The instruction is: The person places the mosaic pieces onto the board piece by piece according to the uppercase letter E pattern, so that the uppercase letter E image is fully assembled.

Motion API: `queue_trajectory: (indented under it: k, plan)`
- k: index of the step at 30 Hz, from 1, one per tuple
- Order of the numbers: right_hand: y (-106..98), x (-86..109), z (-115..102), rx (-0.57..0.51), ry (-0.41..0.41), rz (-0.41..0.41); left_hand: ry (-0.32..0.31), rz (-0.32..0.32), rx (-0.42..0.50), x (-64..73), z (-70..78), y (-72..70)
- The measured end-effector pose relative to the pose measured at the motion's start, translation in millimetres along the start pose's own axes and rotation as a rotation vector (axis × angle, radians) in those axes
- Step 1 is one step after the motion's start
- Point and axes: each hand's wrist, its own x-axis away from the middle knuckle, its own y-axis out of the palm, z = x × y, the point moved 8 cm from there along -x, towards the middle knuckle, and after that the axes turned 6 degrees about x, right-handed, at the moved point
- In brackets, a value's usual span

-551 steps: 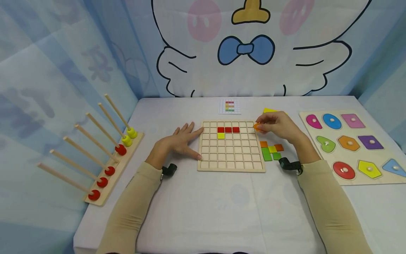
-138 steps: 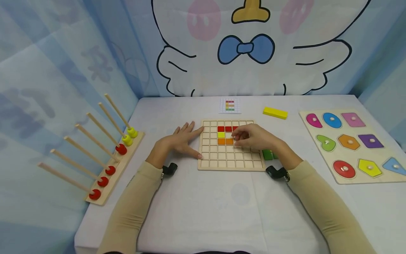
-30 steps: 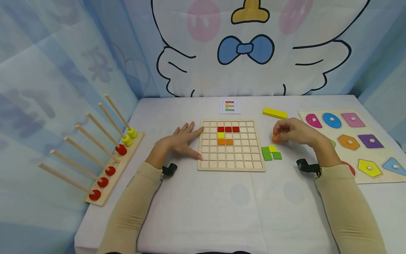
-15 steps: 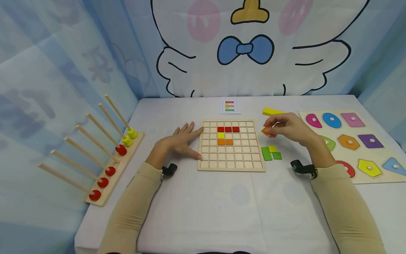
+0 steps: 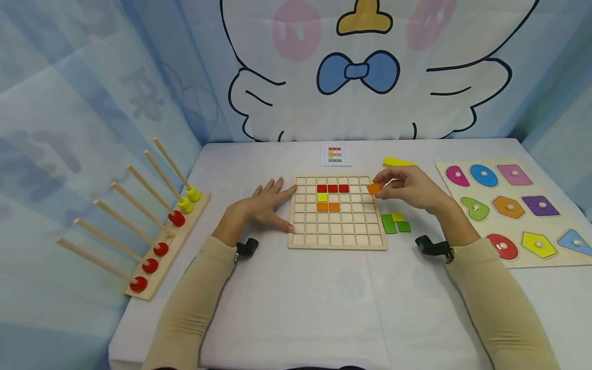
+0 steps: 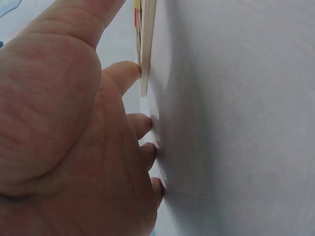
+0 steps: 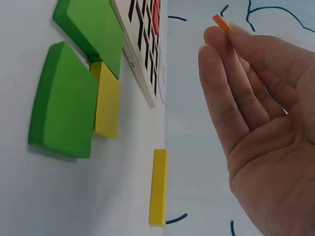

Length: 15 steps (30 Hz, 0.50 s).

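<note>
My right hand (image 5: 409, 187) pinches a square orange tile (image 5: 373, 189) between thumb and fingertips, above the right edge of the wooden grid board (image 5: 333, 230). In the right wrist view the orange tile (image 7: 221, 22) shows edge-on at the fingertips. Three red tiles (image 5: 332, 188) lie in one row of the board, a yellow tile (image 5: 321, 197) below them, and two orange tiles (image 5: 328, 207) lower still. My left hand (image 5: 263, 203) lies spread on the table, index finger and thumb touching the board's left edge. Loose green tiles (image 5: 389, 224) and a yellow tile (image 7: 108, 101) sit right of the board.
Behind the board lies a small pattern card (image 5: 335, 154) with coloured rows. A yellow bar (image 5: 398, 162) is partly behind my right hand. A peg stand (image 5: 168, 239) with red and yellow beads stands left, a knobbed shape puzzle (image 5: 509, 234) right.
Two orange tiles now lie on the board that were absent 18 seconds ago. In the last second my right hand has carried another orange tile leftward to the board's edge. The left hand stays put.
</note>
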Motion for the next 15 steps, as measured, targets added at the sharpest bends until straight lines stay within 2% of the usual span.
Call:
queue_trajectory:
  k: [7,15]
  plan:
    - [10.9,-11.5,-15.3,0.048,-0.086,0.021,0.003,-0.001,0.004,-0.9,0.3,-0.2]
    - [24.9,-25.5,-28.7,0.089,-0.095,-0.018,0.005,-0.004,0.006,1.4,1.2,-1.1]
